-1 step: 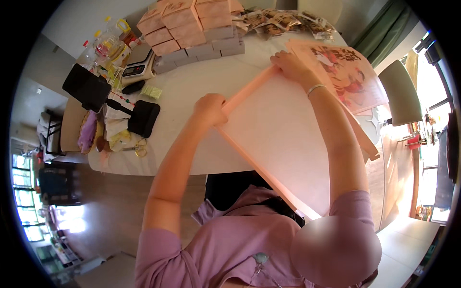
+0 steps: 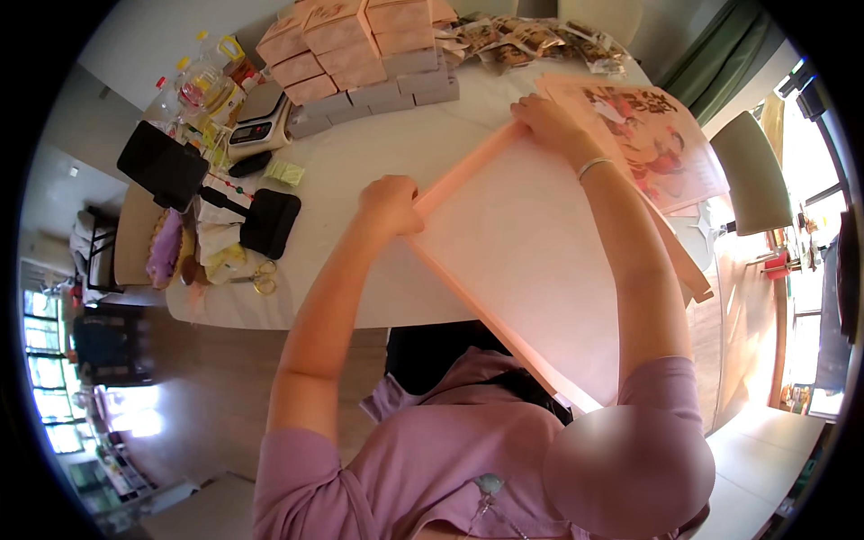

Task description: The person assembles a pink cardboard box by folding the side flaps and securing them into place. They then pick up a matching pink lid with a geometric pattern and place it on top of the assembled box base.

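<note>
Both arms stretched out toward twelve o'clock, elbows nearly straight. Left hand (image 2: 389, 203) curled in a fist-like grip at eleven. Right hand (image 2: 547, 120) farther out at one, fingers bent down, bracelet on wrist.

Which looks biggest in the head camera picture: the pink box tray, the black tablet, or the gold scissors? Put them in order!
1. Pink box tray, held at its corners by the left hand and right hand.
2. Black tablet.
3. Gold scissors, smallest.
</note>
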Motion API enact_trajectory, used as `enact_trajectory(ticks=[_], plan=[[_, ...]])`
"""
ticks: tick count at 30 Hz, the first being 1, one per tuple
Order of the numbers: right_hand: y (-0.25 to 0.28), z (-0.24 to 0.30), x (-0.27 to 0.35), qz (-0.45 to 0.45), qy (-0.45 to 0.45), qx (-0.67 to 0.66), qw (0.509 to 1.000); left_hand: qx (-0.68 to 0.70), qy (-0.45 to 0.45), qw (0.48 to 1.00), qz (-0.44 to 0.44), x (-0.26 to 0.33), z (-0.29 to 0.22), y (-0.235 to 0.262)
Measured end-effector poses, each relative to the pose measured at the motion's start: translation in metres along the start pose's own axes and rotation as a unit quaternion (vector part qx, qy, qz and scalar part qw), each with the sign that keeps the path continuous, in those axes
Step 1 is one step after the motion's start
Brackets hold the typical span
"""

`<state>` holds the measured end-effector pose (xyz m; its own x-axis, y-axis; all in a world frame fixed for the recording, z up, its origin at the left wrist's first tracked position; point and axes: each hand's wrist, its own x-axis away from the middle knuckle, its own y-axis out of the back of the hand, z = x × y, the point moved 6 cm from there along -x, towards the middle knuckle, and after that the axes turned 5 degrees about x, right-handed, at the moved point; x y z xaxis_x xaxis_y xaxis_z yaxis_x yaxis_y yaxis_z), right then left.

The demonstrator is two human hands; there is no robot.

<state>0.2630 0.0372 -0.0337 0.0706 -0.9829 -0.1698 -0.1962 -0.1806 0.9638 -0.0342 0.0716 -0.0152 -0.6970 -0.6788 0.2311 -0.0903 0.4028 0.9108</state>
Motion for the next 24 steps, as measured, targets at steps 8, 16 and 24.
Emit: enact_trajectory(ticks=[8, 16, 24], plan=[[0.000, -0.004, 0.000, -0.012, -0.075, 0.023, 0.997, -0.097, -0.030, 0.995, -0.014, -0.027, -0.007, -0.005], [0.023, 0.008, 0.026, -0.082, -0.100, -0.011, 0.992, -0.079, -0.027, 0.995, -0.046, -0.033, -0.011, -0.007], [0.087, -0.054, 0.175, 0.072, -0.255, -0.098, 0.959, 0.029, -0.037, 0.966, -0.255, 0.007, 0.036, 0.004]])
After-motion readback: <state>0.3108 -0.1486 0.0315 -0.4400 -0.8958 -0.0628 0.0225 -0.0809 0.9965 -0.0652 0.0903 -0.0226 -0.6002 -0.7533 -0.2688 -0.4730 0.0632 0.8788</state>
